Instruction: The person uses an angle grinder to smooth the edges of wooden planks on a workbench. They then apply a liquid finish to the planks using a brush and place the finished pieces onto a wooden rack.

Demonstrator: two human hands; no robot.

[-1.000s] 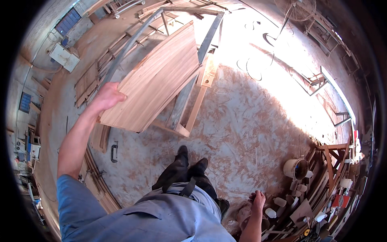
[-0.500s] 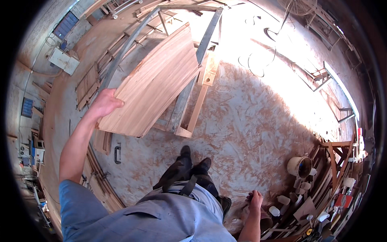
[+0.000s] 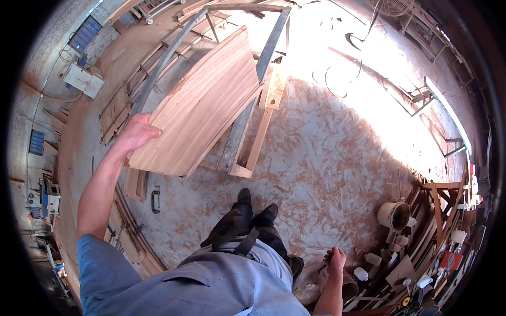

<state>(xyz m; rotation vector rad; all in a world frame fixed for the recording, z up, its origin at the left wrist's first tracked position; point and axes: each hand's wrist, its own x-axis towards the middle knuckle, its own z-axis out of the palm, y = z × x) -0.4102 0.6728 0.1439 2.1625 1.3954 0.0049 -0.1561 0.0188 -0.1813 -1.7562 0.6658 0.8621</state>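
A wide wooden panel (image 3: pixel 203 108) with pale brown grain lies tilted across a grey metal frame (image 3: pixel 243 124). My left hand (image 3: pixel 139 131) grips the panel's left edge, its thumb on the upper face and its other fingers hidden at the edge. Down at my right side hangs my right hand (image 3: pixel 335 256), apart from the panel, with its fingers curled; I cannot make out whether anything is in them. Beside the frame's right side is a light wooden piece (image 3: pixel 274 89) with a hole in it.
A black clamp (image 3: pixel 155 200) lies on the floor left of my feet. To the right stand a dirty bucket (image 3: pixel 393 216), several white bottles (image 3: pixel 361 274) and stacked wood scraps. Long boards (image 3: pixel 138 247) lie at my left. A fan (image 3: pixel 396 6) is at the far right.
The panel and my left hand have shifted very slightly upward in the picture. My grip stays the same, and my right hand hangs at my side as before.
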